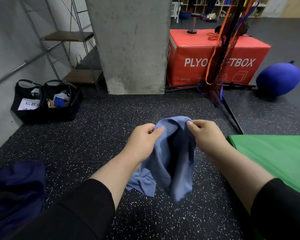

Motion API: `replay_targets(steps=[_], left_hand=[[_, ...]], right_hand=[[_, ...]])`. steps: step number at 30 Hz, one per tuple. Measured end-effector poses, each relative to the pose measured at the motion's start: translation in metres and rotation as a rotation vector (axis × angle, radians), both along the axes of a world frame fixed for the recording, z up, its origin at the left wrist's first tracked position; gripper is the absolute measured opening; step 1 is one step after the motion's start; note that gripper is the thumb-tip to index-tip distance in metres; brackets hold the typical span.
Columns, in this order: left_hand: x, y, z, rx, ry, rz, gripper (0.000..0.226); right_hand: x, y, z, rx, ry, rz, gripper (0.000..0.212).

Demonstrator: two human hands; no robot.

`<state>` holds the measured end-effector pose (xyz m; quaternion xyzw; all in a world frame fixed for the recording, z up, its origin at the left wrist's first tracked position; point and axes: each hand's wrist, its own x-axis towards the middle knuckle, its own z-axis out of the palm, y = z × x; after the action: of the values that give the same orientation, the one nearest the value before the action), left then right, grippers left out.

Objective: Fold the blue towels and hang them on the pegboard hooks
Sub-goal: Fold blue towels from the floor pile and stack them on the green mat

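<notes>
Head view, item one: blue towel, held up above the speckled floor, in front of the concrete pillar. Your left hand pinches its top edge, thumb and curled fingers clamped on the cloth; your right hand pinches the same edge just beside it, fingers likewise closed on the fabric. The cloth hangs bunched between your forearms. Left of the pillar: black basket, metal shelf. Right of the pillar: red box, blue ball, green mat.
</notes>
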<state>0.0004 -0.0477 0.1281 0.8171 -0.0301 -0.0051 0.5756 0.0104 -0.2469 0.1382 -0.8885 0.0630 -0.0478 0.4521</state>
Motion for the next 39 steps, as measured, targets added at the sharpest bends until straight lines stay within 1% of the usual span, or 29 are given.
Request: replay_targets(steps=[2, 6, 7, 8, 10, 11, 12, 13, 14, 15, 17, 18, 20, 22, 24, 26, 29, 30, 31, 32, 34, 35, 36, 37, 38, 39], left_hand=[[0.000, 0.003, 0.001, -0.005, -0.027, 0.029, 0.043], [0.000, 0.006, 0.001, 0.001, -0.039, 0.032, 0.046], [-0.001, 0.007, 0.002, -0.004, -0.039, 0.023, 0.047], [-0.001, 0.007, 0.002, -0.007, -0.036, 0.009, 0.049], [-0.002, 0.006, 0.005, 0.009, -0.032, -0.030, 0.051], [-0.003, 0.004, 0.006, 0.026, -0.030, -0.041, 0.050], [-0.003, 0.003, 0.008, 0.040, -0.024, -0.041, 0.048], [-0.004, 0.002, 0.009, 0.044, -0.010, -0.039, 0.046], [-0.004, 0.001, 0.010, 0.049, 0.006, -0.039, 0.045], [-0.005, 0.000, 0.010, 0.053, 0.020, -0.044, 0.044], [-0.003, 0.000, 0.008, 0.043, 0.036, -0.051, 0.035], [-0.003, 0.000, 0.008, 0.022, 0.040, -0.047, 0.032], [-0.003, 0.001, 0.008, -0.006, 0.046, -0.050, 0.033], [-0.002, 0.004, 0.007, 0.013, 0.068, -0.098, 0.031], [-0.001, 0.011, 0.007, 0.097, 0.113, -0.154, 0.030], [-0.001, 0.021, 0.004, 0.225, 0.172, -0.187, 0.030], [-0.003, 0.038, 0.000, 0.341, 0.270, -0.148, 0.030], [-0.004, 0.042, -0.001, 0.348, 0.264, -0.123, 0.032], [-0.003, 0.044, -0.002, 0.341, 0.224, -0.104, 0.033], [-0.002, 0.046, -0.002, 0.327, 0.166, -0.091, 0.034], [-0.002, 0.042, 0.004, 0.319, 0.062, -0.102, 0.037], [-0.003, 0.039, 0.007, 0.327, 0.027, -0.128, 0.040], [-0.004, 0.034, 0.010, 0.334, 0.001, -0.159, 0.042], [-0.006, 0.031, 0.013, 0.336, -0.021, -0.184, 0.043], [-0.007, 0.027, 0.015, 0.328, -0.034, -0.194, 0.041], [-0.007, 0.025, 0.017, 0.312, -0.040, -0.194, 0.036]], right_hand=[[0.001, -0.001, -0.002, 0.047, 0.007, 0.006, 0.035], [-0.003, 0.007, 0.005, 0.059, 0.018, 0.081, 0.018], [-0.005, 0.010, 0.008, 0.071, 0.026, 0.112, 0.019], [-0.007, 0.012, 0.011, 0.051, 0.030, 0.150, 0.030], [-0.010, 0.016, 0.015, -0.056, 0.026, 0.229, 0.061], [-0.011, 0.019, 0.017, -0.097, 0.014, 0.278, 0.069], [-0.012, 0.021, 0.016, -0.119, 0.010, 0.327, 0.071], [-0.012, 0.023, 0.016, -0.123, 0.016, 0.361, 0.068], [-0.012, 0.023, 0.015, -0.116, 0.027, 0.387, 0.060], [-0.013, 0.024, 0.014, -0.103, 0.036, 0.401, 0.047], [-0.012, 0.023, 0.010, -0.093, 0.040, 0.403, 0.021], [-0.012, 0.022, 0.009, -0.115, 0.046, 0.413, 0.019], [-0.012, 0.021, 0.009, -0.172, 0.055, 0.425, 0.024], [-0.011, 0.020, 0.009, -0.188, 0.036, 0.372, 0.025], [-0.008, 0.017, 0.009, -0.208, 0.004, 0.259, 0.028], [-0.004, 0.012, 0.009, -0.219, 0.007, 0.153, 0.029], [-0.001, 0.004, 0.006, -0.236, 0.034, 0.073, 0.031], [-0.001, 0.002, 0.005, -0.245, 0.039, 0.074, 0.025], [-0.001, 0.002, 0.005, -0.248, 0.046, 0.087, 0.013], [-0.002, 0.003, 0.007, -0.246, 0.055, 0.113, 0.008], [-0.005, 0.008, 0.011, -0.205, 0.072, 0.265, 0.045], [-0.007, 0.012, 0.012, -0.187, 0.068, 0.352, 0.059], [-0.008, 0.017, 0.013, -0.184, 0.052, 0.422, 0.064], [-0.010, 0.021, 0.014, -0.190, 0.046, 0.465, 0.063], [-0.011, 0.025, 0.014, -0.197, 0.041, 0.488, 0.056], [-0.013, 0.028, 0.014, -0.188, 0.041, 0.512, 0.044]])
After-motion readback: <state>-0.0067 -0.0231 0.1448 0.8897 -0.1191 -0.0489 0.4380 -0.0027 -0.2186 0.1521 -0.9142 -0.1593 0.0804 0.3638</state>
